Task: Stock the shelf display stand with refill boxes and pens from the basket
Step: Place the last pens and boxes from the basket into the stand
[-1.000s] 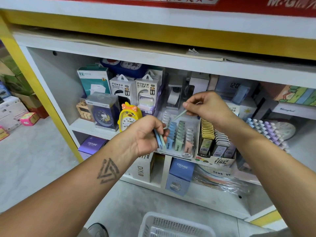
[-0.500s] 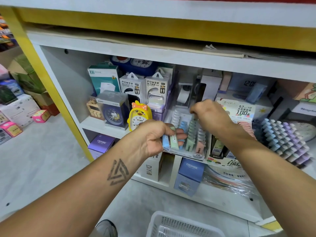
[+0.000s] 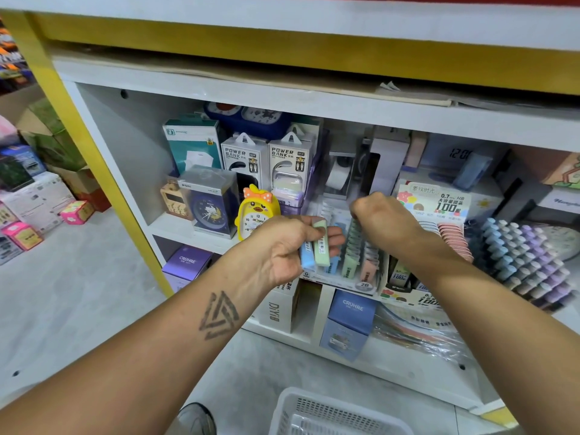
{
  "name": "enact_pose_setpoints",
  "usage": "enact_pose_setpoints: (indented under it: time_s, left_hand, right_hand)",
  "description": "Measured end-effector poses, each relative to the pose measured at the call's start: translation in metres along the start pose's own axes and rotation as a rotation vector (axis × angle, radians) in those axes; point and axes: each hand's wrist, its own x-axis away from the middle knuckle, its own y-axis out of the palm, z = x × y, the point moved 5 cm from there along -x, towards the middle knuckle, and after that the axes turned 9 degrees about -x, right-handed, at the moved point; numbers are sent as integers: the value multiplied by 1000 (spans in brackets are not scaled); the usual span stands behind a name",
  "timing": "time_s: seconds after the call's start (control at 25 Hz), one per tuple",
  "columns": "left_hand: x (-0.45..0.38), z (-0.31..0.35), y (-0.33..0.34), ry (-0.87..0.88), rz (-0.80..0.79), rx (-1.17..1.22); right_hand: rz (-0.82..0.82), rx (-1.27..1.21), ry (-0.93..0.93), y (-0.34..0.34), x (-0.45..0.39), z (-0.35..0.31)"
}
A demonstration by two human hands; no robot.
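Refill boxes [image 3: 315, 246]: one blue, one green, gripped in the left hand [image 3: 284, 248], in front of the display stand [image 3: 351, 265] on the shelf.
Right hand [image 3: 381, 219]: fingers curled down over the green row; whether they hold a box, I cannot tell.
Doing it well: match colour to row, slide each box upright into a gap.
Basket [image 3: 332, 414]: on the floor below.

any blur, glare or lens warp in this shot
Head view: wide-angle warp bows the yellow shelf frame; left hand with its refill boxes is sharp, right hand slightly soft; glare on the plastic clock box; shelf depths sit in shadow.
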Motion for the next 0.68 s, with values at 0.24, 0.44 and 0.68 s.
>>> enact_pose_setpoints:
  time_s: [0.24,0.44,0.68]
  left_hand:
    - [3,3,5,2,-30,-4]
    - [10,6,25,-8,-131,71]
    - [6,1,24,-22,5,-50]
  right_hand:
    - [98,-761,81,-26,5,1]
    - [-209,-1388,-103,-40,34,0]
    - [116,-1413,19,-60,37,41]
